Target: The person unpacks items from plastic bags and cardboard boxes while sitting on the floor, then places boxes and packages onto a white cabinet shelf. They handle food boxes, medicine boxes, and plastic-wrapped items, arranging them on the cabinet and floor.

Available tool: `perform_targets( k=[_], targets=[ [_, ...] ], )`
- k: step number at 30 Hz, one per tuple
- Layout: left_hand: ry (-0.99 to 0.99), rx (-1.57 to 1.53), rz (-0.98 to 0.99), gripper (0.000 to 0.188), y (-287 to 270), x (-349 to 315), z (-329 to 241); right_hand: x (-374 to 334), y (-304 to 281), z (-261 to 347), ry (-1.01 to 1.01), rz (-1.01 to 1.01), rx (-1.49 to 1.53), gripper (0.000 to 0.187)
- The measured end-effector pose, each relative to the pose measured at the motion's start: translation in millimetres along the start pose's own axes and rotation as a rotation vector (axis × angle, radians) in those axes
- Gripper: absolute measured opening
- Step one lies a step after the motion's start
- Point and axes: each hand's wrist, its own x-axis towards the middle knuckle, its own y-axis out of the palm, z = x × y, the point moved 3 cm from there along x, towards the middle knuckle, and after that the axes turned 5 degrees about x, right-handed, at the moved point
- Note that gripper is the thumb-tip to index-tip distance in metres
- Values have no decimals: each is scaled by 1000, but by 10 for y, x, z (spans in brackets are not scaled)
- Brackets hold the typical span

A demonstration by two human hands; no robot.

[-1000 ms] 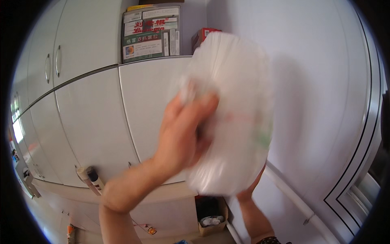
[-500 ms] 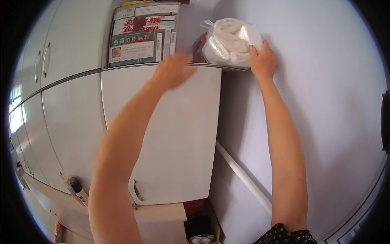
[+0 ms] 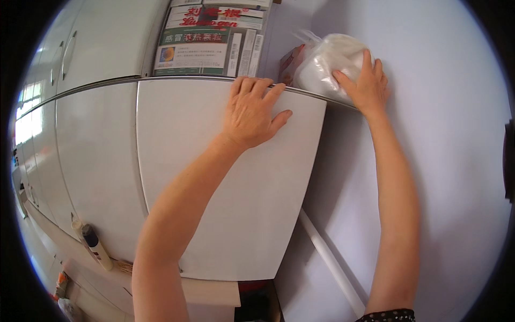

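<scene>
A clear plastic bag point(image 3: 324, 64) with soft white contents sits on the shelf at the upper right, against the wall. My right hand point(image 3: 370, 86) grips its right side, the thumb on the front and the fingers over the far side. My left hand point(image 3: 252, 110) lies over the front edge of the shelf point(image 3: 188, 79), palm down on the white cabinet door point(image 3: 230, 188), fingers apart and thumb stretched out; it holds nothing. Above it stands a clear plastic box point(image 3: 206, 51) packed with several medicine cartons. A reddish package point(image 3: 292, 61) shows partly behind the bag.
A pale wall point(image 3: 445, 134) closes off the right side. A white pipe point(image 3: 330, 255) runs slanting beside the cabinet. More white cabinets point(image 3: 96, 161) with metal handles stretch left. A dark-capped bottle point(image 3: 96, 247) stands at the lower left.
My left hand has come to rest on the shelf edge, after moving in front of it. My right hand has spread further over the bag, which looks tilted. The view has shifted.
</scene>
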Motion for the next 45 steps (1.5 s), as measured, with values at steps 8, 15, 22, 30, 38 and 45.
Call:
perform_targets(
  k=[8,15,22,30,38,45],
  targets=[
    [-2,8,-34,47,37,-8,3,123,206,-294,46,23,57,98],
    [-20,11,-14,47,31,15,-45,200,83,-420,-79,117,158,95],
    [-34,52,10,46,3,6,-34,436,-229,-451,57,90,614,85],
    [-22,34,-17,44,5,0,-38,365,-34,355,-58,122,76,84],
    [-33,-10,-43,42,13,-5,24,267,-107,340,-290,98,205,39],
    [-47,-35,-97,38,10,-7,-25,1,-212,165,-602,-104,572,31]
  ],
)
